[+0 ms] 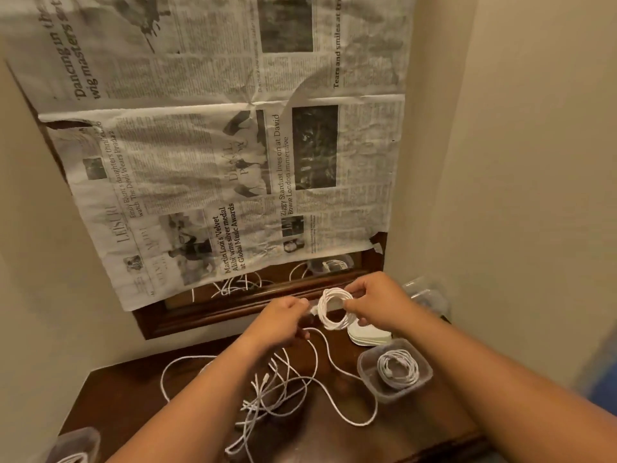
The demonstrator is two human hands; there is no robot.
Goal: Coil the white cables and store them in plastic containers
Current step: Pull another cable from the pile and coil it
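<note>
A white cable coil [335,309] is held in the air above the dark wooden table [140,392]. My right hand [377,304] pinches the coil's right side. My left hand [283,320] grips the same cable's loose run just left of the coil. That loose end trails down in a long loop [347,379] across the table. A tangle of several loose white cables [267,392] lies below my hands. A clear plastic container [367,362] at the right holds a coiled white cable [399,367].
White lids [367,337] are stacked behind the filled container. Empty clear containers [425,292] stand at the far right by the wall. Another container [76,446] with cable sits at the bottom left. A newspaper-covered mirror [233,162] rises behind the table.
</note>
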